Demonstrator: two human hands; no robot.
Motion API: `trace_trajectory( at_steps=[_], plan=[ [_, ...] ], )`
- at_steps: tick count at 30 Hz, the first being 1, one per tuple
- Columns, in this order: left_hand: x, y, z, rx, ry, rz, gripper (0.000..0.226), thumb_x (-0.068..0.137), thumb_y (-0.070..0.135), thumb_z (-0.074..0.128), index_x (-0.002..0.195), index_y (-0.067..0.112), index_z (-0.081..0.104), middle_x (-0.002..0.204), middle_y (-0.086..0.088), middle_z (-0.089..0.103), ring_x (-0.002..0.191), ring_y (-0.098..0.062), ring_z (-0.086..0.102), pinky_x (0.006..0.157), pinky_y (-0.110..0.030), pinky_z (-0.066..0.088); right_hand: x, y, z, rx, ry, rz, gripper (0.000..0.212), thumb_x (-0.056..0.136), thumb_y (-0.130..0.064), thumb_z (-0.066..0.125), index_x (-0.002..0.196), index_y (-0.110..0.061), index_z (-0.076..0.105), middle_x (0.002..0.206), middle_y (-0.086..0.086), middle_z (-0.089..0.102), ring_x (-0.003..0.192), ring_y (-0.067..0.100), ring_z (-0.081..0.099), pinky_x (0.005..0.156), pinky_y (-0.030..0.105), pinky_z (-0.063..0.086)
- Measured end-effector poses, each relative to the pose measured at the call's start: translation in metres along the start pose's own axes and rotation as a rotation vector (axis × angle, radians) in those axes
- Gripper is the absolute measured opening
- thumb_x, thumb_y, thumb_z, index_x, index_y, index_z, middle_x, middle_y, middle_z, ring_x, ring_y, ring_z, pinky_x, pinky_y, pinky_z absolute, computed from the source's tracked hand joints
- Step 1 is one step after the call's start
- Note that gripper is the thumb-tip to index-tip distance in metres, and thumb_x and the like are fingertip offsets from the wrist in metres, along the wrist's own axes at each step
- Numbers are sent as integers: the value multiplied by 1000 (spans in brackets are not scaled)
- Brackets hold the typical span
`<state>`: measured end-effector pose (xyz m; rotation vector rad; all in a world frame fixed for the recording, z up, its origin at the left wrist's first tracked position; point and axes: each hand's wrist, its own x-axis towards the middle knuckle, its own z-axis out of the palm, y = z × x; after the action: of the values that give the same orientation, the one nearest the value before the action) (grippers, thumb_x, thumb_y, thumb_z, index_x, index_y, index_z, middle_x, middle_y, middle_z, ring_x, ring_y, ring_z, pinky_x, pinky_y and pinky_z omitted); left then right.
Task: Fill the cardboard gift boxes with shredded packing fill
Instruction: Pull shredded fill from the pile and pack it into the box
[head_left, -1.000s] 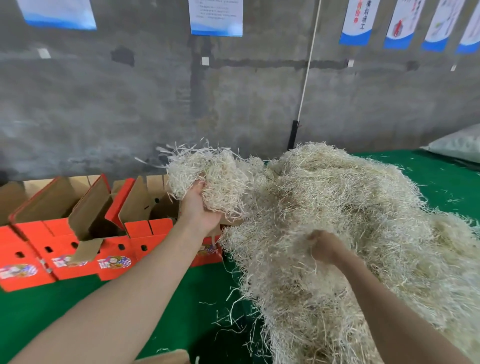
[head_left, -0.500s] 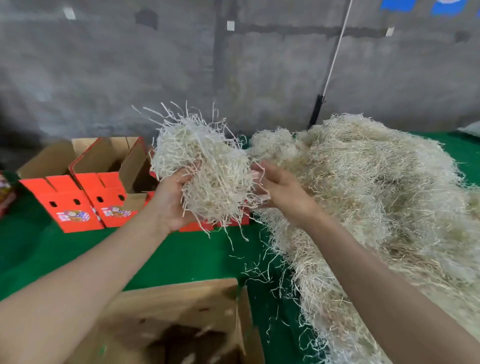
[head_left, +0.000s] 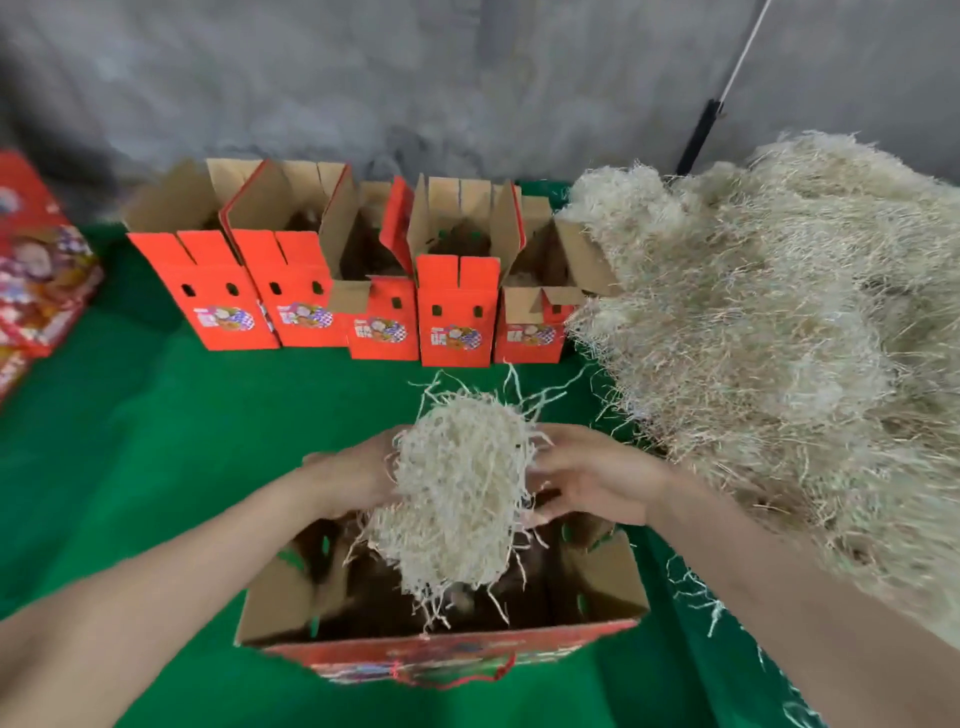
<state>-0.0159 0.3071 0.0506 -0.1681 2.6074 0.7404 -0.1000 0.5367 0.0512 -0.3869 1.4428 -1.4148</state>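
- We hold one wad of fill (head_left: 457, 493) between both hands, above the mouth of the near box (head_left: 605, 587), which stands open on the green cloth (head_left: 182, 441) straight in front of us
- Our left hand (head_left: 353, 475) grips the wad's left flank, fingertips sunk out of sight in the strands; our right hand (head_left: 592, 475) clasps the right flank with its fingers spread and curved round it
- The relation that matters: the box lies directly under the hands and a little toward us. The wad's long axis runs from far to near and droops, so its lower end already dangles inside the box mouth
- The box's own long side runs left to right, across the wad, so in our judgement the fill will want spreading sideways once it drops
- Neither hand is clearly nearer; the right one hangs over the far right corner, the left over the far left wall
- The big loose pile (head_left: 779, 338) sits to our right, near the right hand, and is cut off by the frame edge
- Five red boxes (head_left: 457, 317) stand in a row at the far side, flaps up; the rightmost touches the pile
- The near box's floor is dark and screened by the wad, so we cannot tell how much fill it holds
- The flaps hide most of the row's insides; pale fill seems to show in the rightmost only, and blur softens everything
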Motion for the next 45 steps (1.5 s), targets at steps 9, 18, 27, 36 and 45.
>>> trace_trajectory(
  at_steps=[9, 18, 27, 36, 45],
  plan=[
    [-5, -13, 23, -118, -327, 249, 40, 78, 19, 71, 109, 37, 54, 110, 14, 61, 98, -1, 57, 88, -20, 44, 24, 34, 54, -171, 67, 181, 75, 76, -16, 75, 138, -30, 34, 116, -13, 64, 107, 3, 59, 95, 33, 46],
    [-12, -54, 14, -1, -199, 46, 83, 73, 35, 74, 143, 24, 30, 149, 3, 27, 126, -14, 40, 99, -28, 37, 5, 46, 32, -426, 375, 284, 49, 78, 15, 53, 114, -19, 53, 107, 20, 55, 72, 18, 54, 56, 21, 47],
    [3, -21, 35, -70, -294, 109, 88, 74, 33, 71, 146, 18, 22, 149, 3, 29, 125, -13, 39, 97, -17, 31, 26, 43, 50, -442, 183, 246, 48, 77, -9, 67, 121, -20, 54, 117, -3, 62, 109, 12, 58, 101, 31, 41],
    [6, -50, 21, -371, -253, 26, 76, 74, 34, 74, 139, 21, 37, 147, 7, 32, 118, -1, 30, 97, -19, 23, 1, 40, 14, -537, 390, 293, 58, 87, -10, 54, 141, -11, 33, 131, -3, 45, 115, 14, 42, 98, 27, 28],
    [16, -24, 45, -715, -208, -190, 86, 70, 23, 76, 140, 12, 29, 143, -2, 36, 130, -20, 34, 101, -29, 31, 8, 41, 38, -459, 300, 258, 15, 86, -17, 61, 100, -12, 64, 97, 1, 69, 92, 9, 65, 83, 17, 48]
  ],
)
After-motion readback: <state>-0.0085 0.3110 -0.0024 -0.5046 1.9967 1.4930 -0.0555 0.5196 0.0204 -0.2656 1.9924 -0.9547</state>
